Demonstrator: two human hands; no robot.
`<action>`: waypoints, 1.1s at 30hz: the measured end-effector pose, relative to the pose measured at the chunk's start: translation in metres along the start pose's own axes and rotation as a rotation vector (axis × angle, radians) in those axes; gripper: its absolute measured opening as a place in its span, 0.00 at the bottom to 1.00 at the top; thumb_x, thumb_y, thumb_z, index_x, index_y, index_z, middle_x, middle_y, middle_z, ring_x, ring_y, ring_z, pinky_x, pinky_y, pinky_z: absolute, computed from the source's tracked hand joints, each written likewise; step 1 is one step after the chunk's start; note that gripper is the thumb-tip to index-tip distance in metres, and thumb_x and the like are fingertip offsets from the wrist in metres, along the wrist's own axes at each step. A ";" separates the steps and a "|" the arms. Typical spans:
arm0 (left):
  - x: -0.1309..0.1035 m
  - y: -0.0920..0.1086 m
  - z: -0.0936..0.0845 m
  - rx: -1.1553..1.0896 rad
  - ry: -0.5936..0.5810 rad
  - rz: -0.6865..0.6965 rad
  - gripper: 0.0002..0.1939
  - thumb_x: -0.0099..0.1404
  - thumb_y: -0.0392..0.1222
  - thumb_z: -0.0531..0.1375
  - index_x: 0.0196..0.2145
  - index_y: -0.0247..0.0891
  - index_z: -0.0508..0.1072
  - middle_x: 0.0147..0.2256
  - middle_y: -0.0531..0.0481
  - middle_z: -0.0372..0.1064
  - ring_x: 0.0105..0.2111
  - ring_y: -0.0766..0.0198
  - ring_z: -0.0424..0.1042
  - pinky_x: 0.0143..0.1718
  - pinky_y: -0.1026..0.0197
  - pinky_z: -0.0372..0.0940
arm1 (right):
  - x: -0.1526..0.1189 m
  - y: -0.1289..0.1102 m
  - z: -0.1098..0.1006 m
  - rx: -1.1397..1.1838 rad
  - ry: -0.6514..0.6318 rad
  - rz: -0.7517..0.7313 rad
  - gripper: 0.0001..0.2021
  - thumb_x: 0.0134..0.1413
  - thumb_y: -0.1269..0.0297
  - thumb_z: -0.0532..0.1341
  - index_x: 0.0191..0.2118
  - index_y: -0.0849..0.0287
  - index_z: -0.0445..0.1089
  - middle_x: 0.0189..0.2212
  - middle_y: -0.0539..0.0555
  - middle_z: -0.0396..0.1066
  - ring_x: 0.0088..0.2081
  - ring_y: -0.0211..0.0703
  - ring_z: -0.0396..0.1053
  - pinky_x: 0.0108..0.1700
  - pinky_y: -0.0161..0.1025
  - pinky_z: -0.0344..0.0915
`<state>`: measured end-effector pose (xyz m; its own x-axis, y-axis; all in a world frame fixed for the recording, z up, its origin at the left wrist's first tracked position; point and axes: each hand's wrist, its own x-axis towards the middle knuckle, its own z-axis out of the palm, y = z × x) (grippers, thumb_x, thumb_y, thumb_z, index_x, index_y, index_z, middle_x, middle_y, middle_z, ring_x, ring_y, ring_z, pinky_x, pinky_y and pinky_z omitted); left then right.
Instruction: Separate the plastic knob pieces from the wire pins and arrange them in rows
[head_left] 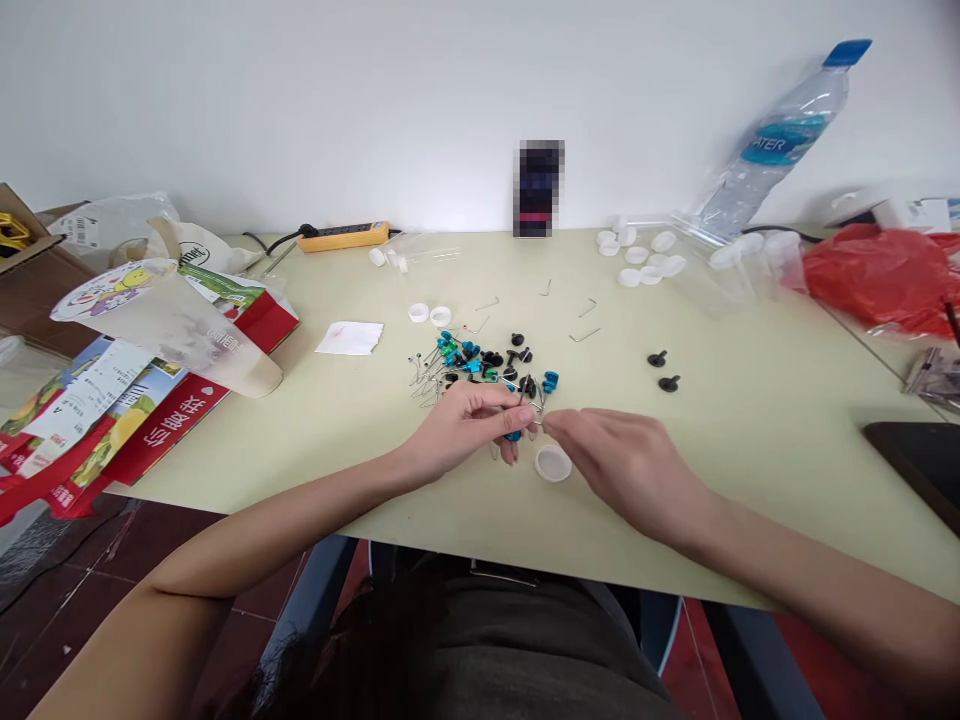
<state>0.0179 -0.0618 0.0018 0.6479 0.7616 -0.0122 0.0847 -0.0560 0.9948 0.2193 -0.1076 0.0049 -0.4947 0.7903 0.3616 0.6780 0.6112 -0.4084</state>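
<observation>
My left hand [480, 420] is closed in a pinch on thin metal pieces, with a blue part [513, 436] showing under its fingers. Close on its right, my right hand [611, 445] has its fingers pressed together at a small metal piece between the two hands; what exactly it grips is too small to tell. Just below the fingertips sits a white round cap [553, 463]. Behind the hands lies a pile of blue, green and black small parts [469, 355] with thin metal pins.
Bent metal pins [585, 335] lie farther back, two black knobs [669, 383] to the right. White caps [651, 273], a leaning water bottle [787, 140] and a red bag [885, 280] are at the back right. A plastic cup [187, 330] tilts over packaging at left.
</observation>
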 end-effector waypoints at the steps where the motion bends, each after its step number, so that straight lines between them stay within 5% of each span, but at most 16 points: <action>1: 0.000 0.001 -0.001 -0.026 -0.023 -0.020 0.15 0.64 0.48 0.57 0.30 0.32 0.73 0.28 0.50 0.67 0.23 0.71 0.68 0.27 0.66 0.66 | -0.001 0.001 0.001 -0.099 0.031 -0.094 0.13 0.64 0.68 0.48 0.35 0.60 0.69 0.22 0.52 0.67 0.23 0.38 0.60 0.26 0.37 0.55; 3: 0.001 0.003 -0.002 -0.035 -0.047 -0.021 0.15 0.65 0.48 0.57 0.29 0.32 0.72 0.27 0.51 0.66 0.21 0.72 0.66 0.25 0.67 0.65 | 0.000 0.004 0.000 -0.098 0.059 -0.142 0.11 0.63 0.67 0.50 0.39 0.60 0.69 0.24 0.54 0.69 0.26 0.41 0.63 0.29 0.38 0.57; 6: 0.000 0.006 -0.004 0.177 0.062 0.138 0.15 0.66 0.46 0.56 0.27 0.33 0.71 0.25 0.52 0.65 0.23 0.71 0.65 0.28 0.66 0.64 | 0.007 0.011 -0.005 0.366 -0.063 0.134 0.15 0.63 0.55 0.51 0.43 0.60 0.68 0.29 0.55 0.72 0.27 0.39 0.64 0.29 0.37 0.60; 9: -0.003 0.008 -0.004 0.507 0.230 0.385 0.13 0.66 0.42 0.55 0.28 0.34 0.73 0.27 0.50 0.68 0.30 0.68 0.66 0.36 0.64 0.64 | 0.014 0.014 -0.008 0.891 -0.315 0.412 0.28 0.64 0.45 0.39 0.38 0.61 0.68 0.26 0.55 0.70 0.21 0.35 0.59 0.24 0.35 0.57; 11: -0.004 0.007 -0.003 0.619 0.267 0.464 0.10 0.67 0.41 0.55 0.32 0.36 0.74 0.30 0.49 0.71 0.33 0.67 0.67 0.39 0.63 0.64 | 0.016 0.013 -0.007 0.994 -0.361 0.467 0.28 0.64 0.46 0.39 0.35 0.61 0.68 0.23 0.53 0.68 0.19 0.33 0.56 0.22 0.34 0.54; 17: 0.000 0.007 -0.004 0.185 0.032 0.095 0.15 0.66 0.47 0.55 0.30 0.33 0.73 0.27 0.50 0.69 0.22 0.72 0.65 0.25 0.67 0.63 | 0.004 0.009 -0.002 0.258 0.049 0.084 0.15 0.63 0.56 0.50 0.37 0.56 0.72 0.28 0.54 0.68 0.30 0.41 0.65 0.33 0.40 0.62; 20: 0.001 0.007 -0.006 0.092 -0.013 0.046 0.16 0.66 0.49 0.54 0.32 0.33 0.73 0.28 0.49 0.70 0.22 0.72 0.65 0.24 0.67 0.63 | 0.002 0.011 -0.005 0.210 0.099 0.044 0.15 0.62 0.53 0.51 0.44 0.54 0.70 0.35 0.56 0.70 0.36 0.45 0.68 0.39 0.43 0.64; 22: -0.001 0.007 -0.006 0.235 0.081 0.160 0.16 0.67 0.47 0.54 0.30 0.33 0.73 0.25 0.50 0.69 0.22 0.71 0.66 0.26 0.67 0.64 | 0.006 0.013 -0.008 0.325 0.065 0.104 0.20 0.64 0.49 0.46 0.47 0.55 0.68 0.38 0.57 0.69 0.34 0.44 0.69 0.35 0.41 0.65; 25: -0.003 0.005 -0.005 0.580 0.251 0.508 0.12 0.67 0.42 0.54 0.32 0.35 0.73 0.29 0.48 0.71 0.30 0.67 0.70 0.35 0.64 0.66 | 0.013 0.013 -0.010 0.778 -0.206 0.329 0.30 0.64 0.46 0.35 0.43 0.61 0.68 0.30 0.56 0.69 0.22 0.37 0.63 0.23 0.36 0.59; 28: -0.004 0.002 -0.002 0.751 0.250 0.724 0.09 0.67 0.38 0.53 0.35 0.36 0.73 0.36 0.46 0.73 0.38 0.65 0.71 0.42 0.62 0.67 | 0.015 0.010 -0.009 1.027 -0.357 0.476 0.26 0.64 0.47 0.43 0.36 0.61 0.69 0.19 0.48 0.61 0.17 0.32 0.52 0.21 0.34 0.54; 30: -0.003 0.002 -0.002 0.672 0.215 0.613 0.10 0.67 0.40 0.53 0.34 0.35 0.73 0.34 0.47 0.73 0.35 0.66 0.71 0.39 0.63 0.67 | 0.013 0.007 -0.008 0.855 -0.239 0.401 0.19 0.63 0.51 0.50 0.35 0.59 0.71 0.19 0.47 0.59 0.19 0.33 0.54 0.24 0.35 0.57; 33: -0.001 0.004 -0.003 0.331 0.056 0.238 0.15 0.68 0.45 0.52 0.32 0.33 0.72 0.27 0.49 0.70 0.25 0.70 0.67 0.29 0.66 0.66 | 0.007 0.006 -0.006 0.409 0.044 0.115 0.13 0.62 0.57 0.52 0.36 0.55 0.72 0.27 0.53 0.68 0.29 0.41 0.66 0.32 0.41 0.64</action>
<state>0.0152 -0.0602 0.0065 0.6374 0.7358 0.2287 0.1823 -0.4324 0.8830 0.2229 -0.0992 0.0097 -0.3984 0.8573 0.3261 0.4518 0.4929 -0.7436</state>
